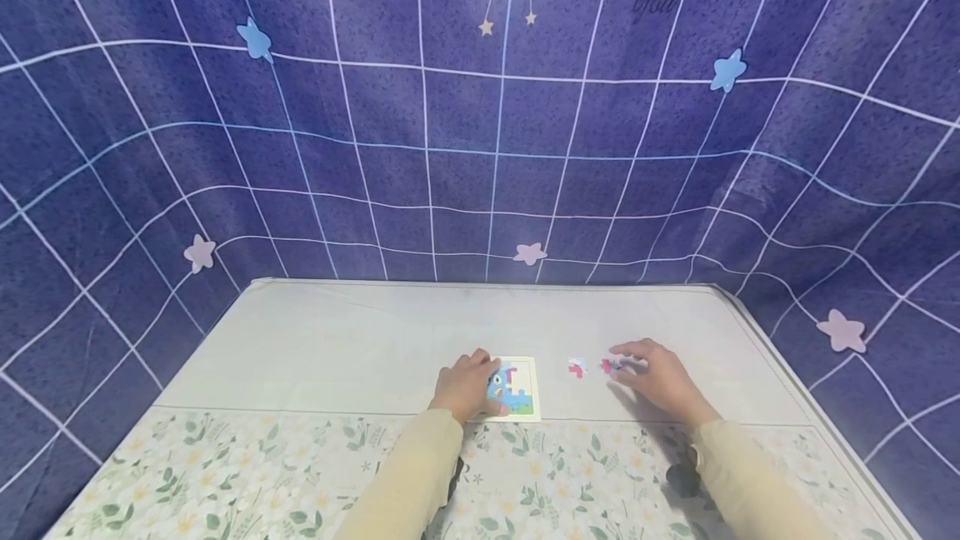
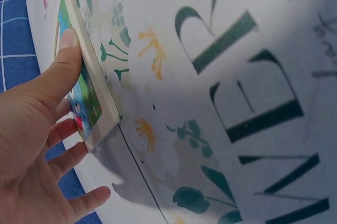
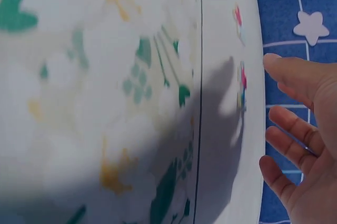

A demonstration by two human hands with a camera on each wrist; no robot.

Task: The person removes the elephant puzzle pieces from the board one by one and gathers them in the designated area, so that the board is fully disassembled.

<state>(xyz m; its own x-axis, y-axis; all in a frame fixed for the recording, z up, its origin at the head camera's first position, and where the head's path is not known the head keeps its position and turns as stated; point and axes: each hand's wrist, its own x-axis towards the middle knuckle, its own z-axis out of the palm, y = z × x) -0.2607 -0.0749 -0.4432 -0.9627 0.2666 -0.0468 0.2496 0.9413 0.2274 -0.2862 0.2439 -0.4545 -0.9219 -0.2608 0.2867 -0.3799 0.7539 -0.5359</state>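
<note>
A small jigsaw puzzle board (image 1: 525,417) with a pale frame lies on the table, its picture showing a blue cartoon animal. White backing shows at the picture's upper right. My left hand (image 1: 463,386) holds the board at its left side; in the left wrist view the thumb (image 2: 67,42) presses on the picture and fingertips touch the edge. To the board's right lies a loose pink-and-white puzzle piece (image 1: 577,367). Beside it are more pink and blue pieces (image 1: 606,366), partly hidden under my right hand (image 1: 660,377), whose fingers are spread above them, holding nothing.
A pale cover (image 1: 360,340) and a floral cloth (image 1: 300,473) with large printed letters spread over the table. A blue gridded curtain (image 1: 450,173) with stars hangs behind and along both sides. The table's right edge runs beyond my right sleeve (image 1: 750,482).
</note>
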